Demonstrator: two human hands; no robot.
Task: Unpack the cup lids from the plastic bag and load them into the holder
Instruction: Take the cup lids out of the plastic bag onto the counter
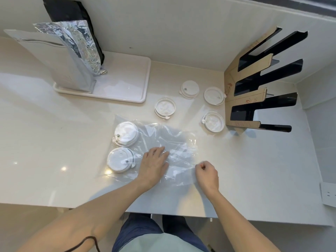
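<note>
Head view: left hand (154, 164) pressing flat on plastic bag (174, 142), fingers (161, 150) lying straight, released. Right hand (206, 171) pinching bag's near edge, fingers curling tight on film. Two cup lids (125, 133) sitting inside bag, just left of left fingers; four more lying loose on worktop (54, 151) beyond, near holder (254, 82) far right. Bag likely thin, slippery, crinkling; lids light, fairly stiff, best taking by rim.
</note>
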